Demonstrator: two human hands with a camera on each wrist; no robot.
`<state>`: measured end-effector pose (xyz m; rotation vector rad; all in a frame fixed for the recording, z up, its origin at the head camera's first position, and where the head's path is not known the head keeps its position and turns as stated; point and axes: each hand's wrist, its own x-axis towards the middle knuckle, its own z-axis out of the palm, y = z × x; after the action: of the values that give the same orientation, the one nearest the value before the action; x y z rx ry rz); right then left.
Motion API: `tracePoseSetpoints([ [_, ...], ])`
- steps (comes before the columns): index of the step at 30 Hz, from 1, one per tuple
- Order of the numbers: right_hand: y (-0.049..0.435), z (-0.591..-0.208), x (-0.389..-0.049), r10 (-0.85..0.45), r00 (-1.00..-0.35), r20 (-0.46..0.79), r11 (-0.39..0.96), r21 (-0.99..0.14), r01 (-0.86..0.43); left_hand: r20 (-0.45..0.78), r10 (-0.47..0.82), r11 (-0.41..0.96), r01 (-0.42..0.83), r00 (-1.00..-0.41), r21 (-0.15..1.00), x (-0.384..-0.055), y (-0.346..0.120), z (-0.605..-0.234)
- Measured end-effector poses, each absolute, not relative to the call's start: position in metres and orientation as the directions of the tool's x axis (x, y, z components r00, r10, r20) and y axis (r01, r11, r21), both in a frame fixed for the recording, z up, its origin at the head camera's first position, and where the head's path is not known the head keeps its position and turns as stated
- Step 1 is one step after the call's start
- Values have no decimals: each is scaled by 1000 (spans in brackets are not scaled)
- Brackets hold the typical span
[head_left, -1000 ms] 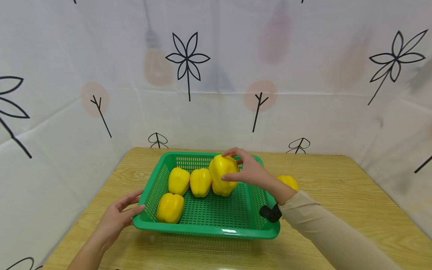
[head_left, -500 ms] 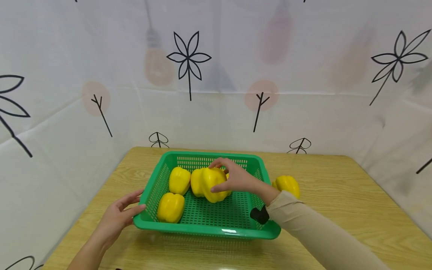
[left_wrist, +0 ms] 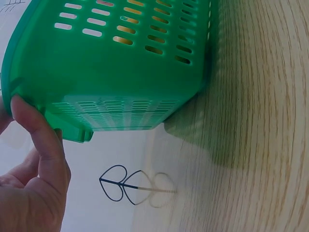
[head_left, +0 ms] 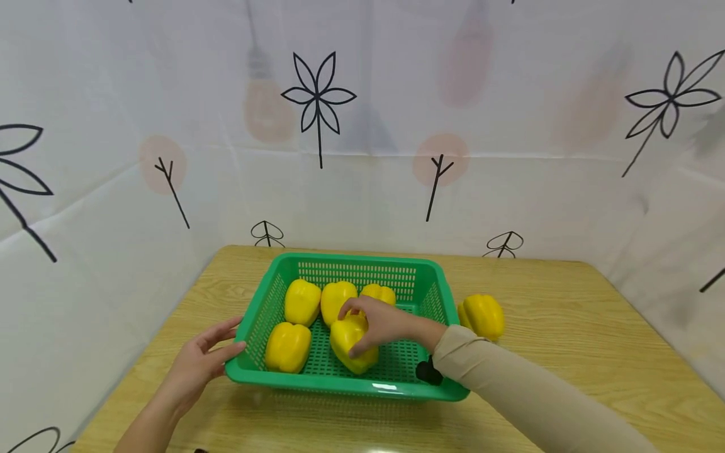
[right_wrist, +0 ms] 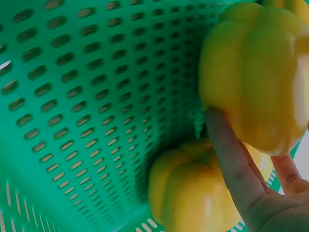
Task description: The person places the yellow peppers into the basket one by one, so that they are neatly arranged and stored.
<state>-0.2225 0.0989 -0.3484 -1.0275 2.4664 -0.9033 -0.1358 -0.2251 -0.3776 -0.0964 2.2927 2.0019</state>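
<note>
In the head view my right hand (head_left: pixel 381 324) holds a yellow bell pepper (head_left: pixel 350 346) inside the green plastic basket (head_left: pixel 351 385), towards its front. The right wrist view shows my fingers (right_wrist: pixel 236 166) around this held pepper (right_wrist: pixel 251 77), with another bell pepper (right_wrist: pixel 188 188) close by in the basket. Several more peppers lie inside: one at back left (head_left: pixel 303 302), one at front left (head_left: pixel 288 348), and others along the back. My left hand (head_left: pixel 195 362) grips the basket's left rim, and the left wrist view shows a finger (left_wrist: pixel 41 133) bent under that rim.
One yellow bell pepper (head_left: pixel 481 316) lies on the wooden table (head_left: pixel 566 352) just outside the basket's right wall. A white patterned cloth (head_left: pixel 374 207) hangs behind the table and along its sides. A black wrist camera (head_left: pixel 428 372) sits at my right wrist, over the basket's right side.
My right hand has carried the bell pepper from above the back row forward and down to the front of the basket, uncovering the peppers behind. The left hand stays on the rim.
</note>
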Motion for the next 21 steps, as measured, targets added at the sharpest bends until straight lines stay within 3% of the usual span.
tracePoseSetpoints([
  [12, 109, -349, -225, -719, -665, -201, 574, -710, -407, -121, 17, 130, -117, -993, 985, -135, -224, -377],
  [21, 94, -346, -220, -718, -683, -136, 569, -680, -462, -112, 19, 130, -108, -994, 986, -135, -225, -377],
])
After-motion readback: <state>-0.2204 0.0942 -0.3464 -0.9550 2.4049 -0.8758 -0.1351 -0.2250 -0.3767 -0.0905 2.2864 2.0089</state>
